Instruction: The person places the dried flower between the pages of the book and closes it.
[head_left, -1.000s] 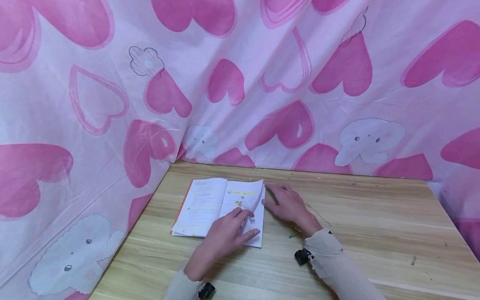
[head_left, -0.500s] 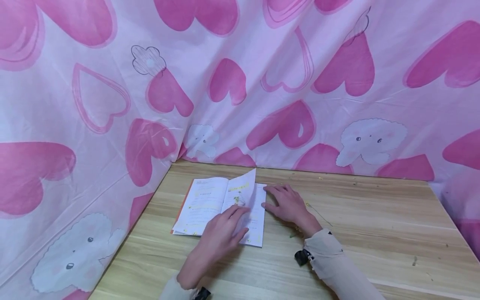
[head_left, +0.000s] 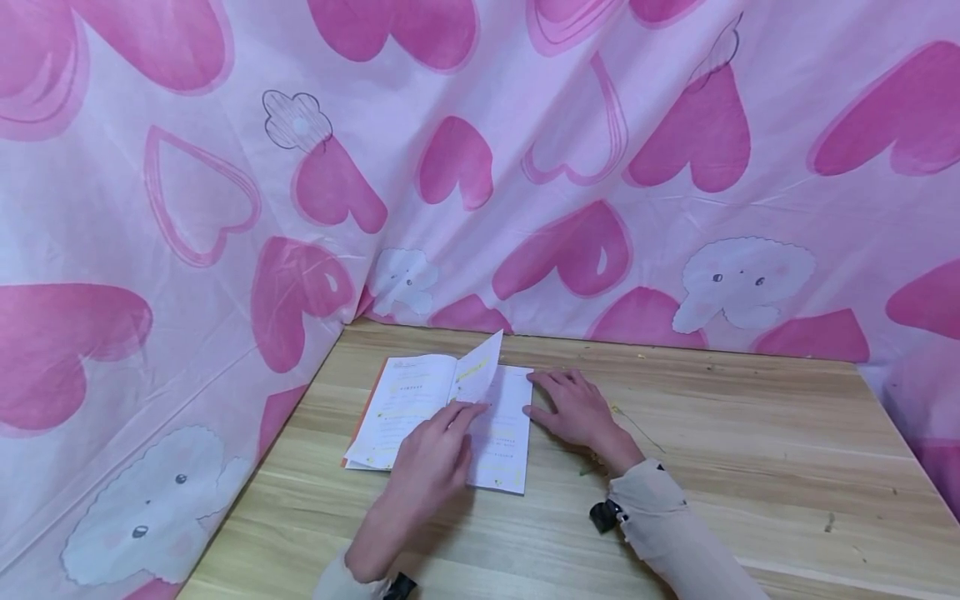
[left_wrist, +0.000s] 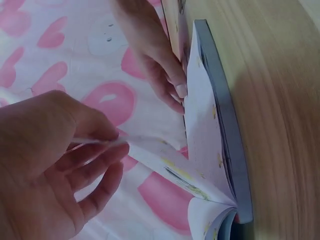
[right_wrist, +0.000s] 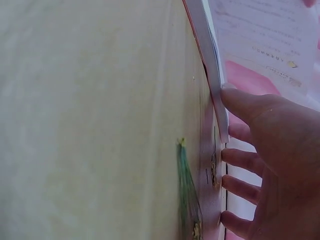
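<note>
An open book (head_left: pixel 397 408) with an orange cover edge lies on the wooden table. One of its pages (head_left: pixel 480 367) stands raised, bent toward the left side. My left hand (head_left: pixel 431 462) pinches that page; in the left wrist view the sheet (left_wrist: pixel 160 160) passes between the thumb and fingers of the hand (left_wrist: pixel 60 165). At the book's right edge rests my right hand (head_left: pixel 573 408). In the right wrist view its thumb touches the book's edge (right_wrist: pixel 212 65), while the other fingers of the right hand (right_wrist: pixel 280 165) reach down to the table with nothing held.
Beside the right wrist lies a thin stem (head_left: pixel 641 429) with yellow bits; the right wrist view shows green stems (right_wrist: pixel 186 195) there. Small scraps dot the table (head_left: pixel 750 450). A pink heart-patterned cloth (head_left: pixel 450 67) hangs behind and at the left.
The left hand has moved left and drawn the page up and over to the left, uncovering more of the page beneath. My right hand has stayed by the book's edge.
</note>
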